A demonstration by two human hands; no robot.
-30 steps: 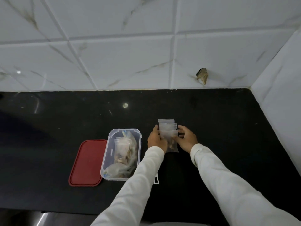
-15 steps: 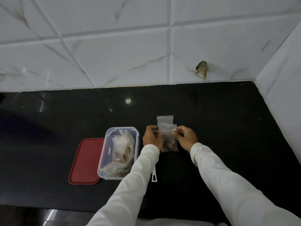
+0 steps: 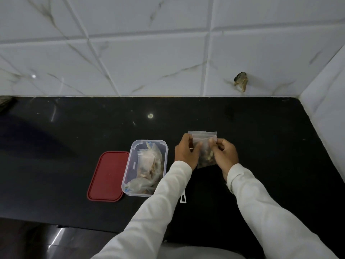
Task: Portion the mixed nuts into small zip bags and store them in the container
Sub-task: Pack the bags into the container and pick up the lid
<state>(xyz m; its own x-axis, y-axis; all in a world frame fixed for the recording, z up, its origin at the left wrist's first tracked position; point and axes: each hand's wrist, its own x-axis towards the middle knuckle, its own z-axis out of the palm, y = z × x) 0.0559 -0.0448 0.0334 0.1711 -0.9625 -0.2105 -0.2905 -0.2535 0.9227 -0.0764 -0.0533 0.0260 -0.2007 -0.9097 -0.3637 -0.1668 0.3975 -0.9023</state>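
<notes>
Barely visible nuts (image 3: pixel 206 158) inside zip bag (image 3: pixel 204 144)

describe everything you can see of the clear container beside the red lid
The clear container is a see-through plastic box, rectangular with rounded corners, standing open on the black counter. Several filled zip bags lie inside. The red lid lies flat along its left side; a white sleeve hides its near right corner.

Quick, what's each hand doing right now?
Left hand: holding the left side of the small zip bag with nuts in it.
Right hand: pinching the right side of the same bag.
</notes>
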